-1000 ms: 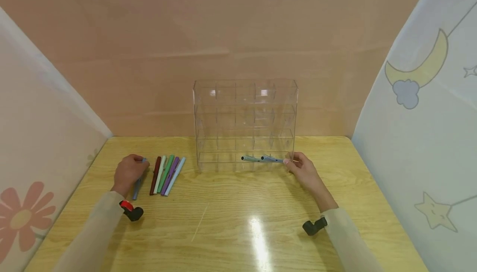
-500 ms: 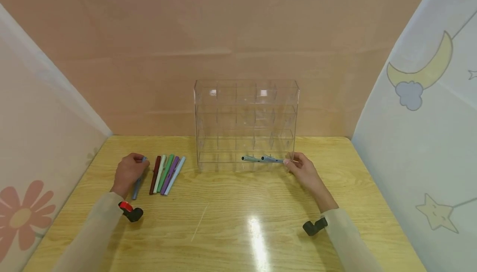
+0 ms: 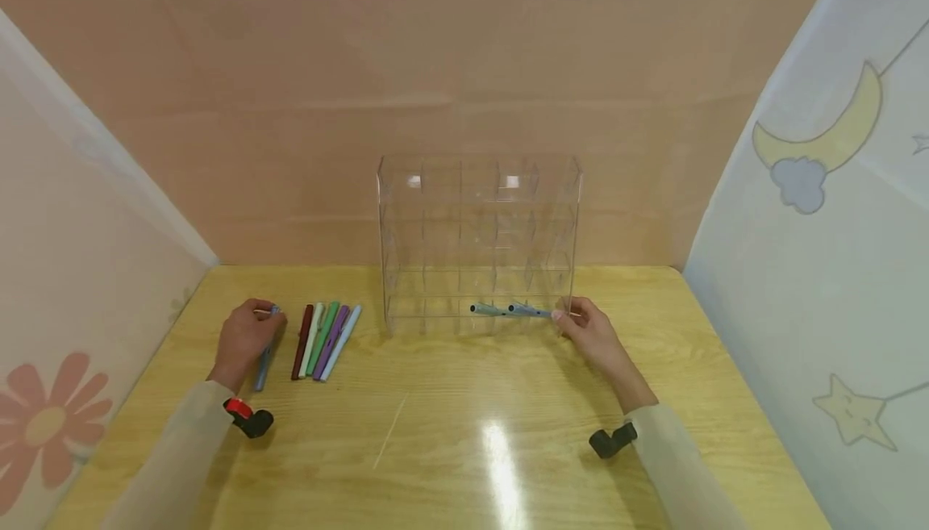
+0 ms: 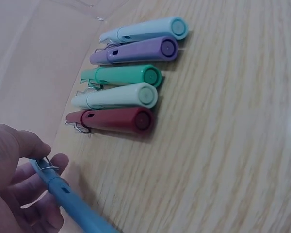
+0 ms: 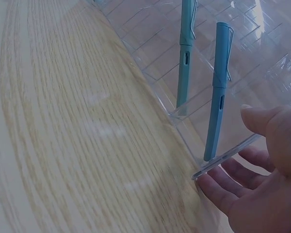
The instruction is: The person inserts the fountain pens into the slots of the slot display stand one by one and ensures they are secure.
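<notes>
My left hand (image 3: 243,342) pinches a blue pen (image 4: 80,208) near its wire-clip end, with the thumb over the clip. The pen slants back towards my wrist, close over the table. Just right of it lies a row of pens: dark red (image 4: 114,120), pale mint (image 4: 119,96), green (image 4: 121,75), purple (image 4: 140,51) and light blue (image 4: 150,30). My right hand (image 3: 597,342) grips the lower right side of a clear acrylic rack (image 3: 381,248), thumb in front and fingers beyond the side panel. Inside its bottom row lean a blue pen (image 5: 217,107) and a teal pen (image 5: 183,73).
The rack stands upright at the back of the wooden table (image 3: 435,425), divided into several compartments. An orange-brown backdrop (image 3: 305,110) rises behind it. Printed cloth walls (image 3: 835,256) flank the table at left and right.
My left hand has shifted slightly left with the blue pen between its fingers. The right hand, the rack and the row of pens have stayed in place.
</notes>
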Tool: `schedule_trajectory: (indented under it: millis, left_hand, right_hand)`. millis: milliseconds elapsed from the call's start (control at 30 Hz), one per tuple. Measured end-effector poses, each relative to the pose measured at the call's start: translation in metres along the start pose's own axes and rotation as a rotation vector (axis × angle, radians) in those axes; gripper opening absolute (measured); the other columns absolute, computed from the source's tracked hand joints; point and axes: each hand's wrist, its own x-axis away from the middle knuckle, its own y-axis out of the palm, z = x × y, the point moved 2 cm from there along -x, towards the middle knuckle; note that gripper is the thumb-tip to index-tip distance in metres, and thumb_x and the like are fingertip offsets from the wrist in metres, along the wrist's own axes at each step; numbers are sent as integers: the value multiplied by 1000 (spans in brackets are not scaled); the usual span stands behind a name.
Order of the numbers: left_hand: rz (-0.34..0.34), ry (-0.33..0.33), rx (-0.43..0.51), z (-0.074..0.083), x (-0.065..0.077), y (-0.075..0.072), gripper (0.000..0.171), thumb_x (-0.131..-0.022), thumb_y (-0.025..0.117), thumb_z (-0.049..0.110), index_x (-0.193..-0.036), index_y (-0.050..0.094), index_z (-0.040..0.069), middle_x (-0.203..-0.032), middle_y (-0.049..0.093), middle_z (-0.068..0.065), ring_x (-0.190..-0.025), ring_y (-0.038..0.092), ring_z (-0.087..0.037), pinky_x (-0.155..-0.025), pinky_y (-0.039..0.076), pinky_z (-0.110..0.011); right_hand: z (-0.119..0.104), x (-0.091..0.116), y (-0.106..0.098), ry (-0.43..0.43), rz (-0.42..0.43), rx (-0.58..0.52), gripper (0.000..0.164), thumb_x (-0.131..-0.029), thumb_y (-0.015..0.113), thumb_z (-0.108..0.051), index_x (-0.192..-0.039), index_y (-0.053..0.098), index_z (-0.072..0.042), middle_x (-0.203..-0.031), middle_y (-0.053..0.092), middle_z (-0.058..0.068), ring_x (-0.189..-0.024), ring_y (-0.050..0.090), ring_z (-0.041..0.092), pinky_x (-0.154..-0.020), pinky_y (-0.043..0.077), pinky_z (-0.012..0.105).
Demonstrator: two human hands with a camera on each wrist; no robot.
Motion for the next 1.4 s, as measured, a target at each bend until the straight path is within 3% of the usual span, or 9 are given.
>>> schedule_trajectory:
  millis: [167, 567, 867, 1033, 1400]
  left_hand:
    - [10, 32, 5, -1, 2, -2, 47, -107, 58, 32, -135, 59, -7, -132, 66, -36, -99, 69, -40, -65, 50, -30]
    - [3, 74, 16, 6, 5, -11, 50, -109, 58, 35, -136, 58, -6, -135, 68, -34, -115, 67, -47, -72, 50, -28]
    - [33, 117, 24, 25, 12, -18, 55, -111, 51, 42, -141, 56, -4, -135, 70, -29, -121, 63, -45, -82, 48, -35]
    - [50, 131, 46, 36, 19, -21, 56, -112, 49, 43, -143, 59, -2, -136, 69, -29, -120, 65, -44, -78, 48, -29]
    - [98, 210, 31, 60, 30, -28, 46, -113, 50, 38, -137, 66, 2, -131, 74, -25, -114, 69, -43, -68, 47, -23]
  right_hand:
    - [0, -1, 0, 3, -1, -16, 64, -111, 58, -36, -157, 38, 5, -164, 40, 29, -149, 49, 47, -110, 54, 44]
    - [1, -2, 0, 3, -13, -16, 67, -111, 58, -38, -159, 36, 3, -166, 38, 28, -152, 45, 47, -116, 51, 52]
    - [1, -2, -2, -8, -3, -20, 66, -111, 58, -36, -157, 37, 5, -165, 38, 30, -150, 47, 49, -114, 51, 56]
    - [2, -2, -1, -9, -18, -34, 68, -111, 59, -36, -159, 35, 5, -167, 36, 30, -151, 44, 50, -117, 48, 59]
    - [4, -2, 0, 8, -9, -34, 67, -111, 59, -36, -159, 36, 5, -165, 39, 30, -151, 46, 49, -115, 51, 55]
